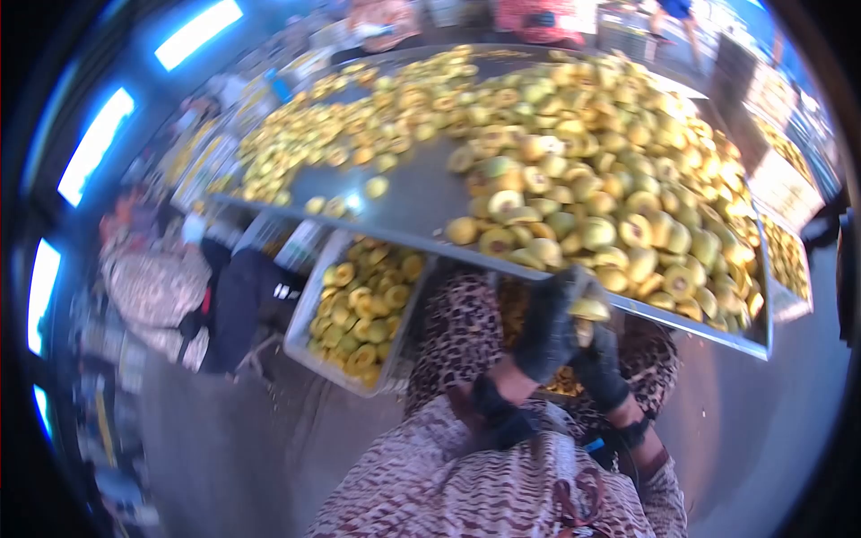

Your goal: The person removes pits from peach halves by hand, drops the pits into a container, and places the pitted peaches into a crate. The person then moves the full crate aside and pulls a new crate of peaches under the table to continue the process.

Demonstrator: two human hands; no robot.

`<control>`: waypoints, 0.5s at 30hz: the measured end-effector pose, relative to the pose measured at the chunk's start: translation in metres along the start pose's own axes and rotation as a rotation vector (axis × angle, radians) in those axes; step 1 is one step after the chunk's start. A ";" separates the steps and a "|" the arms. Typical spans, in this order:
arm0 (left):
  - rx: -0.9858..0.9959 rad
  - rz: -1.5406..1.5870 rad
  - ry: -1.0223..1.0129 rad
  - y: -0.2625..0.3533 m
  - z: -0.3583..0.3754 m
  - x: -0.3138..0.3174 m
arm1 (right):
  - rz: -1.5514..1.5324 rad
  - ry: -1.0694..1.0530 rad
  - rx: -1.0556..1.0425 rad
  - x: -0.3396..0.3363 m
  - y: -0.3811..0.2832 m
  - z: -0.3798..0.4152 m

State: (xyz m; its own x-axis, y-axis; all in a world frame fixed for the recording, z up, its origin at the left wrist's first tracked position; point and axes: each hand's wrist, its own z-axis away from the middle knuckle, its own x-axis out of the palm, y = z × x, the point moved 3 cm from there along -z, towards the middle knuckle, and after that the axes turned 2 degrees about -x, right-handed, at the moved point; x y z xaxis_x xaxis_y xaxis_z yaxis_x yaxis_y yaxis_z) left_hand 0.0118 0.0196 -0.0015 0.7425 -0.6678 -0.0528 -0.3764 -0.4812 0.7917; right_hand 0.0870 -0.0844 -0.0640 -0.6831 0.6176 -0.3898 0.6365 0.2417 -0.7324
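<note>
**Gloved hands work one yellow fruit at the edge of a heaped table**

Nearest the camera, a patterned sleeve and apron (484, 489) fill the bottom of the view, belonging to the person wearing the camera. Just beyond, both hands wear dark gloves. The left hand (547, 327) is raised, its fingers (560, 296) curled together around a yellow fruit (589, 310) that shows at their tips, just under the table's rim. The right hand (599, 363) sits directly below and beside it, close enough to touch the same fruit; whether its fingers are closed on anything cannot be told, since the left hand and blur hide them. Holding the fruit low, over the lap, seemingly lets scraps drop clear of the table.

Above the fingers, a grey metal table (421, 193) carries a deep pile of halved yellow fruit (610, 179), heaped within easy reach. Left of the fingers and under the table's edge, a metal tray (309, 309) holds more cut halves, likely placed there to catch finished pieces. Farther left, another person sits in dark trousers (238, 305).
</note>
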 end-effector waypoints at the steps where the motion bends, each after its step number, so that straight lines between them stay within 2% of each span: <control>1: -0.064 -0.018 0.072 0.005 0.001 0.003 | 0.089 0.023 -0.026 -0.001 0.010 0.011; 3: -0.442 0.579 -0.049 0.013 -0.008 0.005 | 0.037 -0.180 0.101 -0.010 0.030 0.025; 5: -0.364 0.396 -0.147 0.016 -0.010 0.006 | 0.340 -0.425 -0.269 -0.021 0.027 0.022; 6: -0.513 0.606 -0.222 0.022 -0.009 0.002 | 0.058 -0.459 0.014 -0.018 0.030 0.020; 7: -0.513 0.606 -0.209 0.022 -0.008 -0.006 | 0.055 -0.472 0.010 -0.022 0.028 0.015; 9: -0.204 0.753 -0.212 0.024 -0.009 -0.019 | -0.036 -0.674 -0.135 -0.024 -0.029 -0.024; 10: -0.074 0.679 -0.189 0.010 -0.006 -0.029 | -0.204 -0.565 0.263 -0.008 -0.050 -0.041; 11: -0.058 0.646 -0.063 -0.003 0.001 -0.050 | -0.199 -0.571 0.260 -0.009 -0.046 -0.043; 12: -0.325 0.983 0.014 -0.011 0.005 -0.080 | -0.119 -0.655 0.247 -0.010 -0.039 -0.042; 13: -0.359 0.780 0.174 -0.019 0.012 -0.120 | -0.043 -0.741 0.237 -0.008 -0.035 -0.038; 14: -0.398 0.571 0.325 -0.029 0.025 -0.163 | 0.016 -0.655 0.212 -0.006 -0.037 -0.037; 15: -0.432 0.470 0.480 -0.038 0.047 -0.206 | 0.012 -0.664 0.223 -0.007 -0.030 -0.029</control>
State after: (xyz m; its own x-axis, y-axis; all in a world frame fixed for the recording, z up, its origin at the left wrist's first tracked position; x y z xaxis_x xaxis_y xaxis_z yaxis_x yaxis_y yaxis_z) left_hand -0.1533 0.1491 -0.0492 0.7541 -0.3809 0.5350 -0.5340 0.1186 0.8371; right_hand 0.0831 -0.0745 -0.0232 -0.7959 0.0140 -0.6052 0.6053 0.0345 -0.7952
